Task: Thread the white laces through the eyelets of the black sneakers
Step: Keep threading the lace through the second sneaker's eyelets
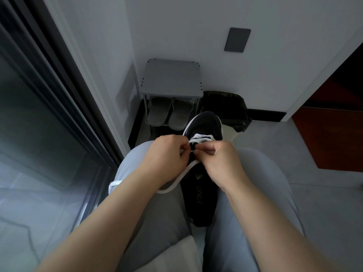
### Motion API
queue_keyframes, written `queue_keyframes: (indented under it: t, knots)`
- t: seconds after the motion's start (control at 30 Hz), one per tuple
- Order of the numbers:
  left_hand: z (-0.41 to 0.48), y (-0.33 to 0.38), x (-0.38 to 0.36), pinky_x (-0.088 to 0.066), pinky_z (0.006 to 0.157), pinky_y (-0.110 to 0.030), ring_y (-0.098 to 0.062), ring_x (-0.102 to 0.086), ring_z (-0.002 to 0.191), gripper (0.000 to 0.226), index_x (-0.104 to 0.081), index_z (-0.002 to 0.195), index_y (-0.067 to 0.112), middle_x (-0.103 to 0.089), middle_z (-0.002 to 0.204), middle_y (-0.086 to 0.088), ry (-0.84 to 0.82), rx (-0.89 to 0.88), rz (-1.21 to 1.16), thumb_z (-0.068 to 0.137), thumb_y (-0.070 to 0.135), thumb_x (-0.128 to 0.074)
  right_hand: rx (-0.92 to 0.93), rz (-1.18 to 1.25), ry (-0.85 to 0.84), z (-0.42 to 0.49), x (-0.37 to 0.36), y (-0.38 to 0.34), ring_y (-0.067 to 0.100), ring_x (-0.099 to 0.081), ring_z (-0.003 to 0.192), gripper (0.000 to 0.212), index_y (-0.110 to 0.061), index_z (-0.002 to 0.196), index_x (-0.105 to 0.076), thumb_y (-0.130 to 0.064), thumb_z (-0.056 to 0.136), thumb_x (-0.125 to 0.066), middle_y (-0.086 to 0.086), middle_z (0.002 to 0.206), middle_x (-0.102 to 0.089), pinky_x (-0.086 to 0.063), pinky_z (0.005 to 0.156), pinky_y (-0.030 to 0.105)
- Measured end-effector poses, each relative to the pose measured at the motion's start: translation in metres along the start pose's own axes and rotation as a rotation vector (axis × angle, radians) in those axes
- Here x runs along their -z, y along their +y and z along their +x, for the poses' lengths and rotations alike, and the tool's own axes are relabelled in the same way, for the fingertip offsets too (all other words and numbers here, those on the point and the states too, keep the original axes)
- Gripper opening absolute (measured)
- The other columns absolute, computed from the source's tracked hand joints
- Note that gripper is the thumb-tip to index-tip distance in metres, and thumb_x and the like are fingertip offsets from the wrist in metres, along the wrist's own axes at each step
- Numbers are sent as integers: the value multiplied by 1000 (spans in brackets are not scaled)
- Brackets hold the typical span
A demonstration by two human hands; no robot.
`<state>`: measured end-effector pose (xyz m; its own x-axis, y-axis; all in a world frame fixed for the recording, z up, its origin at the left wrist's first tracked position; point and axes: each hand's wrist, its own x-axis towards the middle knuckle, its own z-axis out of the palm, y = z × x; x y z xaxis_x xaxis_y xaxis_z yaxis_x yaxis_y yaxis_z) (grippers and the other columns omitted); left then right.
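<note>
Nearest the camera, low in the frame, the thighs in grey trousers (157, 222) hold the black sneaker (199, 201) between them, toe pointing away. I judge this keeps it steady and leaves both hands free. At the centre, the left hand (167, 154) and the right hand (219, 160) come together, and each pinches the white lace (176, 181) just beside the eyelets, probably to guide it through. The slack loops over the left thigh. Near the toe, some rows are laced.

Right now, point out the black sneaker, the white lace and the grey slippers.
black sneaker (206, 122), head view, on the toe cap.
white lace (182, 176), head view, on the loose loop beside the insole.
grey slippers (179, 114), head view, on the upper of the right-side slipper.
</note>
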<state>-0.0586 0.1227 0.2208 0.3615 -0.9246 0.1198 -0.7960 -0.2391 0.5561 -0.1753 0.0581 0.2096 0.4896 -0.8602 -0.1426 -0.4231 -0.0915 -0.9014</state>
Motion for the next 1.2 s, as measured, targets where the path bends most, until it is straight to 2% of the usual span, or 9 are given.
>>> queue_keyframes:
  t: [0.13,0.27,0.43,0.63,0.77,0.87,0.97,1.1,1.2]
  knots:
    - [1,-2,2,-35,57,-6,-9,-44,59,11,-63,80,16,-49,62,9,-41,-37,26,87,19,-56,-19,15,-8,1,0,1,9,-68,75,22,-25,73,-69,-7,84,-64,-8,73,-70,-54,78,28]
    - [5,-1,0,-26,59,-20,-21,-55,77,13,-63,86,12,-60,75,0,-41,-77,92,89,18,-52,-20,-3,1,3,-2,2,10,-68,76,23,-25,71,-69,-7,84,-64,-6,74,-71,-54,79,30]
    - [5,4,-3,-19,61,-22,-23,-56,86,17,-60,92,11,-61,83,-1,-17,-104,139,87,26,-54,35,-82,15,3,-4,2,11,-68,75,21,-23,76,-72,-7,84,-61,-5,76,-72,-55,76,32]
    - [8,3,-2,-17,61,-22,-25,-55,85,16,-60,89,10,-51,76,2,-28,-105,128,85,25,-54,-14,23,21,2,-4,-2,2,-65,63,32,-26,64,-69,-2,83,-61,-13,61,-68,-49,63,14]
    - [5,-3,-4,-21,59,-23,-25,-56,81,16,-62,85,10,-53,73,4,-13,-102,80,87,22,-52,-46,-62,4,4,-4,-2,13,-68,72,16,-17,72,-71,-9,82,-62,-1,71,-72,-53,74,31]
    - [-1,-7,-4,-21,64,-24,-26,-55,75,21,-63,82,11,-58,69,0,67,-117,65,87,26,-48,-23,-176,-53,3,-2,-5,12,-54,55,23,-4,65,-65,-20,81,-62,7,58,-63,-48,59,36]
    - [-6,-8,-5,-19,56,-24,-28,-53,72,25,-62,80,9,-62,69,-7,141,-152,62,85,24,-43,15,-264,-50,-1,-4,-11,12,-38,41,41,-4,52,-50,-28,85,-60,-3,39,-42,-33,46,31]
    - [-5,-12,-9,-28,66,-26,-28,-56,70,20,-64,78,11,-65,67,-6,185,-44,0,86,17,-46,-14,-132,-2,-2,-3,-10,28,-67,74,12,-14,71,-68,-12,82,-64,10,72,-70,-54,74,44]
    - [-6,-15,-11,-34,71,-26,-25,-58,71,11,-66,81,13,-66,68,-3,182,-16,-4,85,12,-56,-86,-31,-15,-2,4,-8,24,-69,74,35,-27,56,-63,-1,80,-65,5,72,-71,-55,75,34]
